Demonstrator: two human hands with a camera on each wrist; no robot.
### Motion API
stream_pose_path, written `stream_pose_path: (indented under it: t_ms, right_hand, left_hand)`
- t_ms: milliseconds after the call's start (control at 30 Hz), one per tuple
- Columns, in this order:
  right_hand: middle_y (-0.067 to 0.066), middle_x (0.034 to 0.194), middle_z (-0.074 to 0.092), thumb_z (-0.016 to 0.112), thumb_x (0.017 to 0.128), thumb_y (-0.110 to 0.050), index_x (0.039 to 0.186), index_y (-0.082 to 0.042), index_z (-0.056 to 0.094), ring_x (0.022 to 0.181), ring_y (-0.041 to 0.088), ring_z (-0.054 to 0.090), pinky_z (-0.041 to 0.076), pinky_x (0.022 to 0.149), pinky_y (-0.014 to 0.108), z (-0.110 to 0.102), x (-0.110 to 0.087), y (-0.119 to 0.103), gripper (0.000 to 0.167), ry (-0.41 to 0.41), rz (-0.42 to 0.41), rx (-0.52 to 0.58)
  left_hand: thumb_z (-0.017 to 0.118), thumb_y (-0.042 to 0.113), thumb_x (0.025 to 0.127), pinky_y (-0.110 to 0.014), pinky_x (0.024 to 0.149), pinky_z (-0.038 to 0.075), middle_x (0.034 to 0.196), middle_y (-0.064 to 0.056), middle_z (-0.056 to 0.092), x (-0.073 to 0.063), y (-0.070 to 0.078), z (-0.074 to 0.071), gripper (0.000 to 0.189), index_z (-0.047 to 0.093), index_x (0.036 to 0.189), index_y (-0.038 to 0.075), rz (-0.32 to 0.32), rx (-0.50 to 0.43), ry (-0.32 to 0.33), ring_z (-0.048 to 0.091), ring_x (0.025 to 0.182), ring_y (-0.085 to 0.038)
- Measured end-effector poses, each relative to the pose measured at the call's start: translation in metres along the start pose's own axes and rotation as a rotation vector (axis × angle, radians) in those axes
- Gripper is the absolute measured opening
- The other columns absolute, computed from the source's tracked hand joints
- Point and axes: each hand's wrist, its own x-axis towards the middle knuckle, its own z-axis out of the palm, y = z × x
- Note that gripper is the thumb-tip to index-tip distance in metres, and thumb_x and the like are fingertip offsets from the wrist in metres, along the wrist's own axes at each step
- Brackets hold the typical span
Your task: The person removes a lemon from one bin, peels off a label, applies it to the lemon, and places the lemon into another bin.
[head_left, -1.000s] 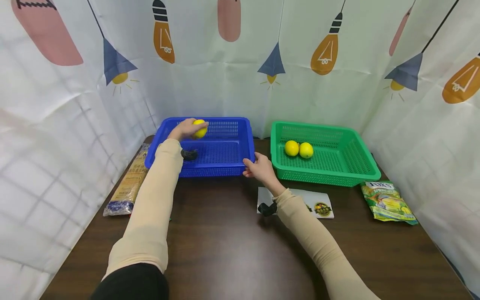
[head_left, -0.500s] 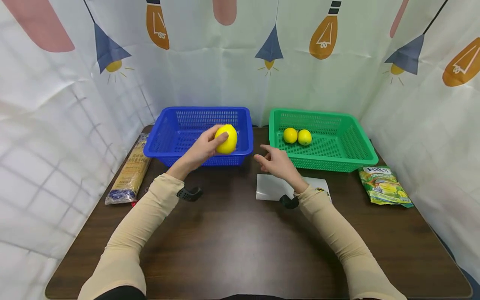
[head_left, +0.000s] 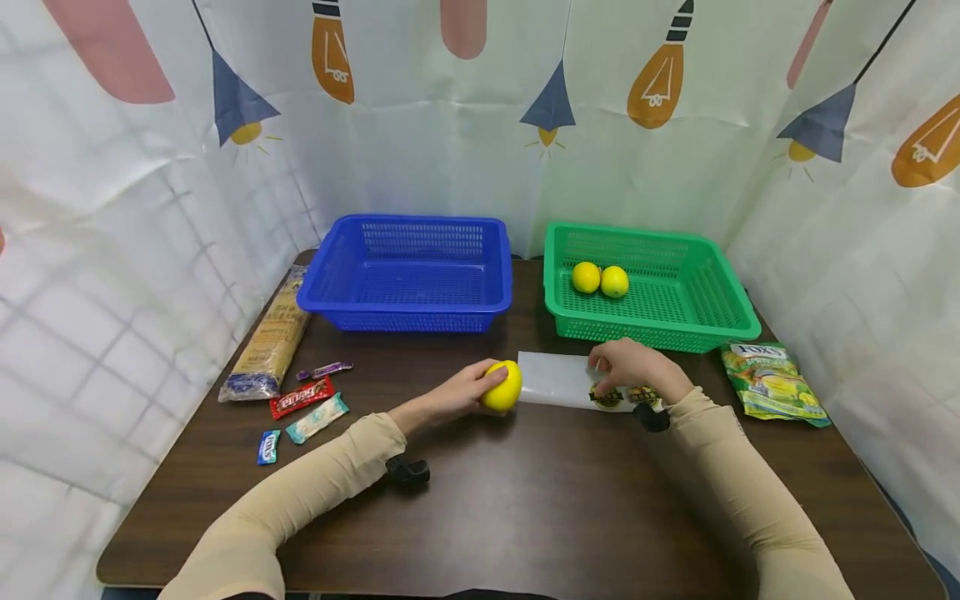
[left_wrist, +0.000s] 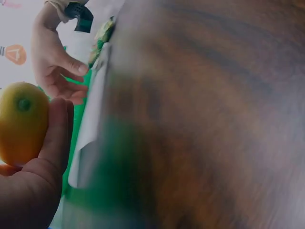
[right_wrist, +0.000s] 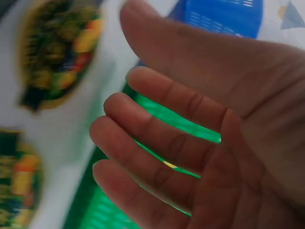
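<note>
My left hand (head_left: 453, 398) grips a yellow lemon (head_left: 504, 387) just above the middle of the table; in the left wrist view the lemon (left_wrist: 23, 121) shows its stem end. My right hand (head_left: 637, 367) hovers at the white printed packet (head_left: 551, 379), which lies flat with round food pictures on it. In the right wrist view, the fingers of the right hand (right_wrist: 190, 129) are loosely bent and hold nothing; whether they touch the packet cannot be told. Two more lemons (head_left: 586, 277) lie together in the green basket (head_left: 637, 332). The blue basket (head_left: 408, 321) holds nothing visible.
On the left are a long packet of noodles (head_left: 270, 337), a purple-wrapped candy (head_left: 325, 371), a red wrapped bar (head_left: 302, 397), a pale wrapped bar (head_left: 317, 418) and a small blue packet (head_left: 267, 447). A FOX'S candy bag (head_left: 772, 381) lies right of the green basket.
My left hand has brought the lemon out of the blue basket, toward me and rightward. My right hand has left the blue basket's rim and moved right, over the white packet.
</note>
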Motion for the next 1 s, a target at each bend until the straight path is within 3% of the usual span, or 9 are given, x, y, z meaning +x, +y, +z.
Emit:
stream_pose_path:
  t_ms: [100,367,633,833,1000]
  right_hand:
    - [0.012,0.11,0.066,0.084,0.079,-0.025,0.112,-0.011,0.065,0.095,0.022,0.059,0.053,0.078,0.036,0.013,-0.001,0.007,0.041,-0.013,0.04,-0.003]
    - [0.003,0.087,0.052,0.084,0.079,-0.02,0.083,-0.014,0.062,0.078,0.017,0.045,0.036,0.065,0.027,0.031,-0.003,0.01,0.023,0.067,-0.005,-0.035]
    - [0.003,0.085,0.064,0.082,0.08,-0.015,0.097,-0.011,0.063,0.075,0.014,0.054,0.045,0.065,0.026,0.035,-0.006,0.013,0.026,0.078,0.006,0.119]
    - [0.0,0.075,0.055,0.082,0.081,-0.018,0.086,-0.012,0.06,0.069,0.013,0.048,0.039,0.06,0.025,0.037,-0.006,0.015,0.024,0.053,0.028,0.108]
    - [0.0,0.074,0.043,0.082,0.08,-0.013,0.087,-0.011,0.05,0.067,0.014,0.043,0.034,0.057,0.026,0.034,-0.006,0.014,0.032,0.065,0.015,0.134]
  left_hand:
    - [0.039,0.03,0.108,-0.035,0.087,0.061,0.111,-0.009,0.054,0.003,-0.004,0.006,0.048,0.036,0.144,-0.001,-0.006,0.0,-0.03,0.066,0.096,-0.018]
    - [0.04,0.031,0.108,-0.034,0.087,0.06,0.108,-0.005,0.053,0.01,0.001,0.007,0.044,0.04,0.141,0.003,0.044,0.031,-0.016,0.062,0.093,-0.014]
    - [0.04,0.03,0.108,-0.034,0.088,0.06,0.111,-0.006,0.054,0.01,-0.008,0.009,0.045,0.038,0.143,0.001,0.041,-0.036,-0.006,0.066,0.099,-0.021]
    - [0.04,0.031,0.107,-0.036,0.09,0.06,0.112,-0.006,0.053,0.009,-0.015,0.014,0.048,0.036,0.143,-0.001,0.029,-0.075,-0.023,0.065,0.097,-0.017]
    - [0.041,0.033,0.107,-0.034,0.088,0.06,0.114,-0.008,0.053,0.009,-0.017,0.018,0.05,0.035,0.143,-0.001,0.035,-0.107,-0.027,0.065,0.097,-0.017]
